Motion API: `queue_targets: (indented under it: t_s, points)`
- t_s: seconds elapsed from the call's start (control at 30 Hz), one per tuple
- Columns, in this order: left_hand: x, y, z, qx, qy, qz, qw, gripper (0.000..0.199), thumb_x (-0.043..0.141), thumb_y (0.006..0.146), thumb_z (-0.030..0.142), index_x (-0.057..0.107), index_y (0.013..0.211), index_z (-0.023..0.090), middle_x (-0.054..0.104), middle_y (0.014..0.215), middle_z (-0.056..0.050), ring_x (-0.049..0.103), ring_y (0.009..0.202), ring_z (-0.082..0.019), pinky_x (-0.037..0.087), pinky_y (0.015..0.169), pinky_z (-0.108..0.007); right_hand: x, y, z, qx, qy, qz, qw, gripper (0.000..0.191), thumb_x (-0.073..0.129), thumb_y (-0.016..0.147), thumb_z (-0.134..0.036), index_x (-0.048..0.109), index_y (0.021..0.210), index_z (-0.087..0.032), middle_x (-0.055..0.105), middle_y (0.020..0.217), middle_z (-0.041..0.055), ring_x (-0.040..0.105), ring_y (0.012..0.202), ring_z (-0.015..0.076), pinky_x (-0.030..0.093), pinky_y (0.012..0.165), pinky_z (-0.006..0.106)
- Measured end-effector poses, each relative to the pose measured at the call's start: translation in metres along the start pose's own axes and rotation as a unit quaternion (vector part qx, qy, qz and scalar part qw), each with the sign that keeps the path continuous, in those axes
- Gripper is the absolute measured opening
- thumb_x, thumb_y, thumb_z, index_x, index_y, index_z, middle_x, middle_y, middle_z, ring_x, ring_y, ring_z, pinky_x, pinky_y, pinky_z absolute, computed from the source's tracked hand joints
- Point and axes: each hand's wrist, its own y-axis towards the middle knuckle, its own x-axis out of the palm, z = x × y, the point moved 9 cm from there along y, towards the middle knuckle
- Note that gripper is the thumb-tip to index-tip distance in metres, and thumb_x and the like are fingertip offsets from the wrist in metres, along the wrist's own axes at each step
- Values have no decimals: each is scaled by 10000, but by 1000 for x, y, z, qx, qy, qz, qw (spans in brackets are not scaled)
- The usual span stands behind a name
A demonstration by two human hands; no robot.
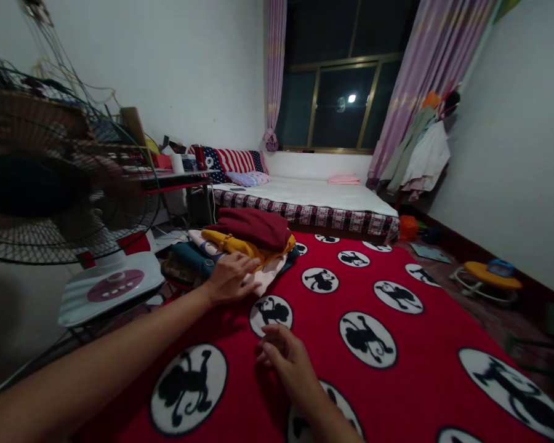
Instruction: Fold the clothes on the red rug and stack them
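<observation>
A stack of folded clothes lies on a red blanket [425, 357] printed with black monkey figures in white circles. On top of the stack is a dark red garment [253, 226], above a mustard yellow one [233, 243]. Pale pink cloth [271, 275] and teal cloth [187, 258] show lower down. My left hand [233, 277] rests against the near side of the stack, fingers stretched out over the yellow and pink cloth. Above the blanket, nearer to me, my right hand [289, 360] has its fingers loosely bent and apart, with nothing in them.
A large fan [64, 172] stands at the left by a white chair [148, 271]. Behind it is a cluttered desk [180, 175]. A bed [305, 192] lies beneath the window. On the right are hanging clothes [427, 154] and a yellow-topped stool [489, 275].
</observation>
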Motion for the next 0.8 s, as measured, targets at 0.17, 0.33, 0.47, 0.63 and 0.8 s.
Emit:
queue_targets:
  t_s: [0.17, 0.33, 0.47, 0.63, 0.8]
  points:
    - [-40, 70, -62, -155, 14, 64, 986, 490, 468, 914, 331, 401, 1383, 207, 629, 1166, -107, 584, 1083, -250, 427, 893, -338, 0, 1, -2, -7, -10, 4, 1000, 277, 625, 809, -380, 579, 1003, -188, 660, 793, 18, 637, 661, 146, 439, 567, 244]
    - [1, 101, -121, -258, -79, -63, 961, 806, 703, 733, 437, 389, 1397, 105, 595, 1257, -172, 562, 1130, -282, 430, 898, -314, -2, 1, -1, 3, 45, 1, 999, 318, 664, 777, -417, 575, 973, -183, 656, 765, 10, 645, 618, 147, 440, 545, 244]
    - [2, 97, -115, -225, -112, -85, 964, 451, 710, 720, 407, 650, 1093, 159, 694, 1041, -88, 622, 961, -231, 448, 820, -268, -3, 3, 0, 15, 62, 1, 998, 384, 707, 731, -459, 584, 950, -169, 649, 762, 19, 647, 609, 151, 449, 525, 238]
    - [-59, 22, -49, -135, -154, 115, 972, 224, 647, 777, 329, 645, 927, 163, 650, 930, -63, 608, 887, -196, 463, 796, -278, -47, 5, -11, -32, 168, 165, 971, 541, 729, 693, -522, 538, 1104, -227, 621, 1039, 58, 661, 696, 157, 504, 539, 256]
    - [-36, -115, 8, -104, -223, -18, 969, 111, 606, 781, 320, 690, 738, 261, 674, 755, -12, 646, 729, -176, 514, 681, -259, -60, 9, -13, -25, 237, 177, 955, 731, 660, 725, -602, 375, 1348, -345, 483, 1339, 100, 640, 998, 245, 549, 666, 336]
